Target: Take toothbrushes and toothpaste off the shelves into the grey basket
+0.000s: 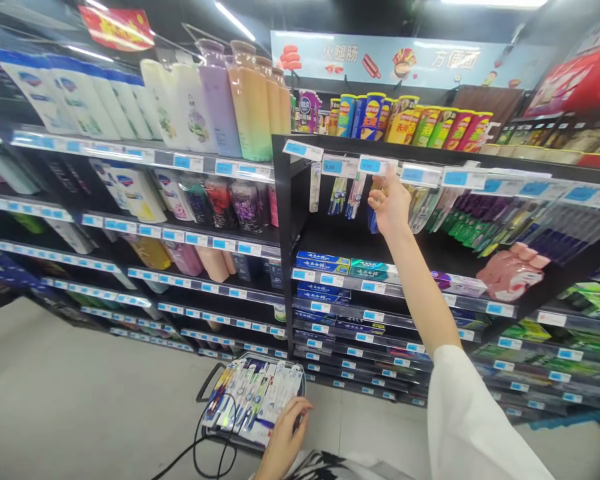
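My right hand (393, 203) is raised to the front of the hanging rack, its fingers curled at the lower edge of a price tag (377, 165). A blue toothbrush pack (373, 220) hangs just behind those fingers; whether they grip it or the tag is hidden. Other toothbrush packs (353, 197) hang to the left. Low down, my left hand (283, 430) is at the right front edge of a shopping basket (304, 380), its fingers bent. What they hold, if anything, cannot be made out. Toothbrush packs (250, 393) lie side by side across the basket.
Toothpaste boxes (323, 262) line the shelves below the rack. A pink bundle (510, 273) sits at the right. Bottles (253, 100) fill the left shelves, and snack canisters (373, 117) stand on top. A black cable (195, 440) loops across the basket's left side and the floor (105, 387).
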Action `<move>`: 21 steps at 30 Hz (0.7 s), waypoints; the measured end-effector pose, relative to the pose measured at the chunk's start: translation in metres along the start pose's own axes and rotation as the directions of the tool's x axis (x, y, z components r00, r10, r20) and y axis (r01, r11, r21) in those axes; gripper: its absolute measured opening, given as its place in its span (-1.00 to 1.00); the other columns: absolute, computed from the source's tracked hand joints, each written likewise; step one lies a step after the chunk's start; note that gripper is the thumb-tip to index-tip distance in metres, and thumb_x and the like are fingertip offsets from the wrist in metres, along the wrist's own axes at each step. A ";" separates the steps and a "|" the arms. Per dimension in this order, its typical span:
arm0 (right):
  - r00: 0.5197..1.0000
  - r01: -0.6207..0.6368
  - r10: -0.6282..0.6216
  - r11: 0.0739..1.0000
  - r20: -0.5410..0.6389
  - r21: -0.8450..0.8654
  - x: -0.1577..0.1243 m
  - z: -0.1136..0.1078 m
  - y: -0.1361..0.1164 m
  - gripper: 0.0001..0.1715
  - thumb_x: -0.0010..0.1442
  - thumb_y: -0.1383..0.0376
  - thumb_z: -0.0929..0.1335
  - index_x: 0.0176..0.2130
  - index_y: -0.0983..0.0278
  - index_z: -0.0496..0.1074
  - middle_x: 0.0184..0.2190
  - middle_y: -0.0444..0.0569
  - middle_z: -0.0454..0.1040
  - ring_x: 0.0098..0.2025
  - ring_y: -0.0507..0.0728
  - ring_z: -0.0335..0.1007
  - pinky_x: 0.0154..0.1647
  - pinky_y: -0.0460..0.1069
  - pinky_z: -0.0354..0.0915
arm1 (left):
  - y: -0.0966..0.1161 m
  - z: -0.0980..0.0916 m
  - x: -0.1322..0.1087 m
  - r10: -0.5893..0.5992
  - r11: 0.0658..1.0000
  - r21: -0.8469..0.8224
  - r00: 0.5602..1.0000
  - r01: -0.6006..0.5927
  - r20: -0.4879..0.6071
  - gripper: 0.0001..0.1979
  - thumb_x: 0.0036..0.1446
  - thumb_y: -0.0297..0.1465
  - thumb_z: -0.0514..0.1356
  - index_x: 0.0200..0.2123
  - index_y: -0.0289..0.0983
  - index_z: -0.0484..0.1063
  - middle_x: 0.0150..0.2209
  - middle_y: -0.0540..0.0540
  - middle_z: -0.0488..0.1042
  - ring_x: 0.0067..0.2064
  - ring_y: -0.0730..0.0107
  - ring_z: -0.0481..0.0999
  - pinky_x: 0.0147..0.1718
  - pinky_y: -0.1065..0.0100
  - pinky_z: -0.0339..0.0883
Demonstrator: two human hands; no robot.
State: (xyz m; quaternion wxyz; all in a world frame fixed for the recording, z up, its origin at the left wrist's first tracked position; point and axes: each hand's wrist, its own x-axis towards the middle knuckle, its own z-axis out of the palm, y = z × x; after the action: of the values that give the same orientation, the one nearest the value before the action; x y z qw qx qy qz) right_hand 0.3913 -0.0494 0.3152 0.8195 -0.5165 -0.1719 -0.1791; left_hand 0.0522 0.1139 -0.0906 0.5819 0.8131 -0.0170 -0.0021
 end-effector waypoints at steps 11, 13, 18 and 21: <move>0.998 0.054 -0.055 0.997 -0.012 -0.063 0.007 -0.003 0.011 -0.71 0.19 0.08 0.45 -0.25 0.24 0.46 -0.33 -0.19 0.51 -0.56 -0.14 0.39 -0.68 -0.26 0.30 | -0.006 0.001 0.003 0.031 0.999 0.044 0.999 -0.033 0.040 -0.75 0.30 -0.27 0.05 -0.12 -0.05 0.52 -0.03 -0.18 0.48 0.02 0.06 0.51 0.04 0.08 0.43; 0.998 0.062 -0.063 0.995 -0.018 -0.082 0.009 -0.004 0.013 -0.68 0.18 0.05 0.45 -0.24 0.24 0.46 -0.33 -0.18 0.50 -0.56 -0.13 0.39 -0.69 -0.26 0.28 | -0.006 0.000 0.004 0.034 0.997 0.063 0.998 -0.037 0.053 -0.74 0.30 -0.29 0.03 -0.10 -0.06 0.51 -0.01 -0.18 0.47 0.05 0.08 0.49 0.08 0.09 0.41; 0.996 0.083 -0.084 0.990 -0.004 -0.115 0.013 -0.005 0.016 -0.62 0.17 -0.01 0.44 -0.24 0.23 0.42 -0.34 -0.18 0.48 -0.55 -0.12 0.41 -0.69 -0.23 0.29 | -0.009 -0.002 0.003 0.019 0.994 0.107 0.995 -0.030 0.095 -0.72 0.31 -0.34 0.02 -0.05 -0.13 0.48 0.04 -0.20 0.43 0.10 0.17 0.46 0.14 0.11 0.35; 0.996 0.083 -0.084 0.990 0.001 -0.110 0.013 -0.006 0.016 -0.63 0.18 -0.01 0.44 -0.24 0.23 0.41 -0.33 -0.18 0.47 -0.55 -0.12 0.42 -0.68 -0.22 0.30 | -0.010 -0.002 0.004 0.014 0.992 0.124 0.995 -0.026 0.101 -0.73 0.31 -0.36 0.02 -0.04 -0.14 0.47 0.06 -0.19 0.41 0.12 0.19 0.44 0.15 0.13 0.34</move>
State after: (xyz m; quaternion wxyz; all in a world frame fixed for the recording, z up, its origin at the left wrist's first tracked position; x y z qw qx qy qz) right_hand 0.4114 -0.0500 0.3061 0.7818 -0.5530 -0.1818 -0.2233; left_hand 0.0569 0.1183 -0.0991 0.5280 0.8467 -0.0543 -0.0359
